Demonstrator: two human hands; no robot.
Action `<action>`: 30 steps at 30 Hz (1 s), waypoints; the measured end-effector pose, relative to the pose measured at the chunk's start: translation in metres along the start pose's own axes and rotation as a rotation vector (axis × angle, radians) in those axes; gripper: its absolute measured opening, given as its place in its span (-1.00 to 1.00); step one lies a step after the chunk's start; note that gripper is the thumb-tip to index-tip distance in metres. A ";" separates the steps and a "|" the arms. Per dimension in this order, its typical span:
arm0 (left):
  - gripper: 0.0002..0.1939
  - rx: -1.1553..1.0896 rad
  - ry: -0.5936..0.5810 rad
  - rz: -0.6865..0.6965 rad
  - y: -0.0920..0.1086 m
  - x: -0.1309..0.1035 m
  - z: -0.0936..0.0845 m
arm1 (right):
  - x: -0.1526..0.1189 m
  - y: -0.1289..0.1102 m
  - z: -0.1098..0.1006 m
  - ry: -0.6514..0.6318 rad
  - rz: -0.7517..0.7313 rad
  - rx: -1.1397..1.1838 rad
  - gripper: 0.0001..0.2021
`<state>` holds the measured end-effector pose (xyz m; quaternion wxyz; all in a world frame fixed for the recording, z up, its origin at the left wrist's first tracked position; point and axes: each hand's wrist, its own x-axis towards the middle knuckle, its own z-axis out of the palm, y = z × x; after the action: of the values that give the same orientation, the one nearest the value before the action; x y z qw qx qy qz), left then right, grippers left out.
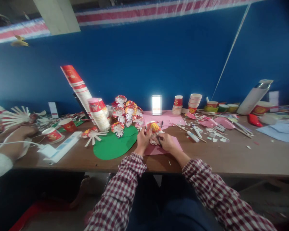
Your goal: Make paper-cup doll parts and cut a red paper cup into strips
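Observation:
My left hand [143,140] is closed on the left side of a red and white paper cup piece [154,127] with a yellow pattern. On its right, my right hand [167,142] grips a thin dark tool, whose lower tip is close to the piece; its exact kind is too small to tell. Both hands are over pink paper [177,145] near the table's front edge. Just left lies a green paper sheet [115,144], with several cut-paper figures [130,112] with red and yellow rims behind and on it.
Stacked cups [100,117] stand left, beside a taller leaning stack [74,80]. A white power strip [64,147] lies near another person's arm [13,141]. Paper scraps [214,134], a glue tube [193,136] and a white bottle [254,98] are at the right.

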<state>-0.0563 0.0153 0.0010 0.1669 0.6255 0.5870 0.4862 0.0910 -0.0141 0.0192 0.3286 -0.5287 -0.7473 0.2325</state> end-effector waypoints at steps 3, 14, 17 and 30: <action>-0.67 0.013 0.001 0.000 0.000 0.000 0.000 | -0.001 -0.001 0.000 0.008 -0.013 -0.028 -0.85; -0.65 -0.008 -0.005 0.014 -0.004 0.001 0.002 | 0.000 0.001 0.004 0.053 -0.020 0.014 -0.78; -0.64 -0.007 0.002 -0.006 -0.003 0.001 0.002 | 0.000 0.001 0.005 0.039 -0.013 0.037 -0.78; -0.55 -0.098 0.120 -0.074 -0.014 0.004 0.007 | -0.010 -0.012 -0.003 -0.060 -0.079 -0.040 -0.74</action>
<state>-0.0597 0.0254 -0.0114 0.1796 0.5642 0.5940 0.5446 0.0878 -0.0273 0.0267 0.3040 -0.4981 -0.7817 0.2200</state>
